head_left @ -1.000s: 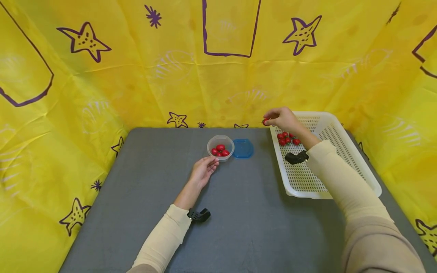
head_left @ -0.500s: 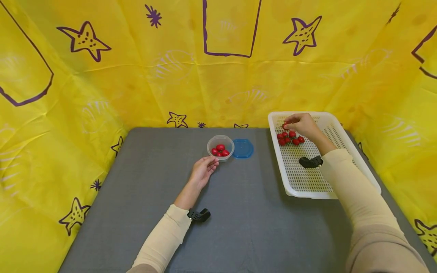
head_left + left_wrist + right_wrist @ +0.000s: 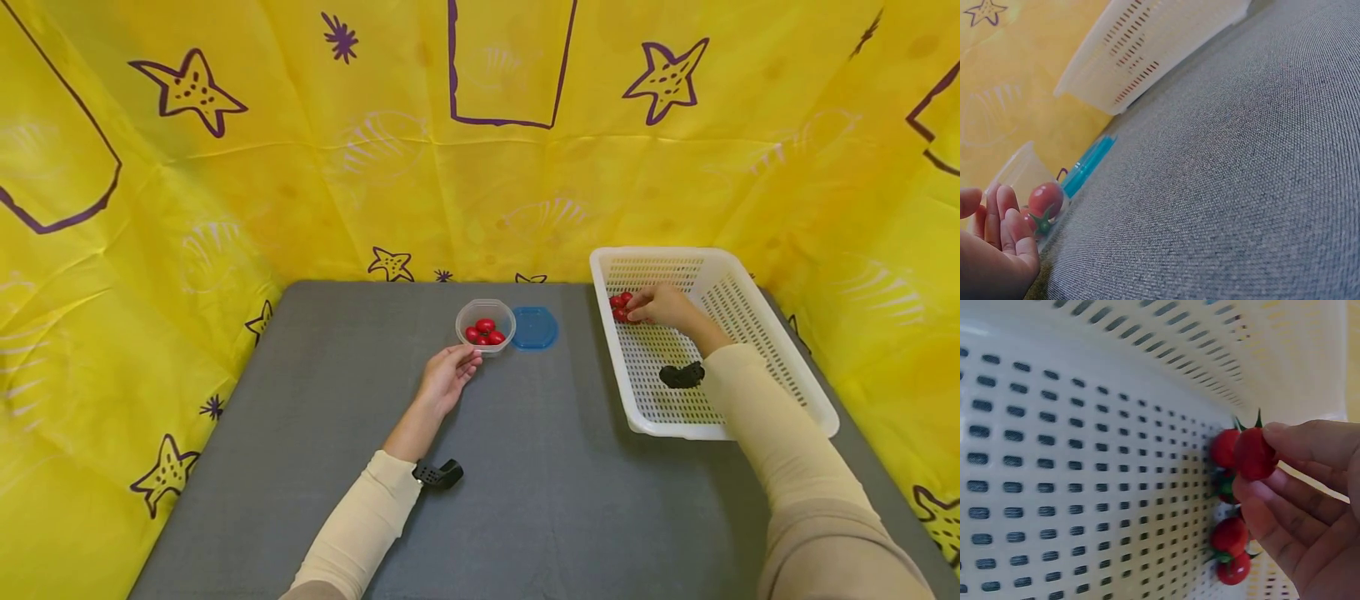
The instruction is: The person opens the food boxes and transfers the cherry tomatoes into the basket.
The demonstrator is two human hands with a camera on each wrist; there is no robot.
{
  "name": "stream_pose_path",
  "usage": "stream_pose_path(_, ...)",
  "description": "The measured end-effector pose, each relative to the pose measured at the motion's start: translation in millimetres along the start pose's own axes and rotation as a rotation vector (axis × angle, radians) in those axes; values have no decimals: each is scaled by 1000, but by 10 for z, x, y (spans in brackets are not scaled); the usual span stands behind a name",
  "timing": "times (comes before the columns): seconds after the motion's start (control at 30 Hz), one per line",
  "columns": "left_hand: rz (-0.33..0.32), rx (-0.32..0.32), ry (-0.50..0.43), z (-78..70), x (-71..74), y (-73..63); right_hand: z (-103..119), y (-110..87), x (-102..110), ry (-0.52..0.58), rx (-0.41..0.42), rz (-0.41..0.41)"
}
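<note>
In the head view, a small clear plastic container (image 3: pixel 485 310) holds several red cherry tomatoes (image 3: pixel 486 325). My left hand (image 3: pixel 444 375) grips its near rim with thumb and fingertips. A flat blue lid (image 3: pixel 535 328) lies just right of it. Inside the white basket (image 3: pixel 637 421), my right hand (image 3: pixel 666 307) is low over more cherry tomatoes at the left end, partly covering them. The right wrist view shows the thumb and fingers pinching one cherry tomato (image 3: pixel 1255 454) with green sepals, close to other tomatoes (image 3: pixel 1230 537) on the basket floor.
The slotted white basket stands on the right of the grey table (image 3: pixel 525 500). Its raised wall (image 3: pixel 1104 69) shows behind the lid in the left wrist view. A yellow printed cloth (image 3: pixel 480 200) rises behind the table and along both sides.
My right hand, pinching a cherry tomato, has moved from over the basket's left rim rightward, then down to the tomatoes inside. My left hand has stayed at the container.
</note>
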State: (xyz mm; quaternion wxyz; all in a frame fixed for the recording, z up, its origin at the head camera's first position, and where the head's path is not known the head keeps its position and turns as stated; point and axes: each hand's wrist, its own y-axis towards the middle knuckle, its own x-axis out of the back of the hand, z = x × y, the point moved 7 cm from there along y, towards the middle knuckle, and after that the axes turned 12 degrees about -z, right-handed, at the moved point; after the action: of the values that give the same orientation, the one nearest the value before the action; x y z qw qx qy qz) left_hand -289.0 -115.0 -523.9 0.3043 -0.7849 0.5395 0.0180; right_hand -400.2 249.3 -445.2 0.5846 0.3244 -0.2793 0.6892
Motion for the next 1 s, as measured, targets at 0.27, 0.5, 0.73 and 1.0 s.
stream_pose_path(0.27,-5,12,-6,11,4,1,-84,-18,-165,-3,-30,70)
stream_pose_path(0.5,0,4,-5,10,-5,-1,-113,-25,-225,23,-37,89)
stream_pose_path(0.73,-4,7,2,23,-4,3,-83,-41,-173,-30,-3,95)
stream_pose_path(1.0,-1,5,5,21,-3,2,34,-31,-45,-104,55,84)
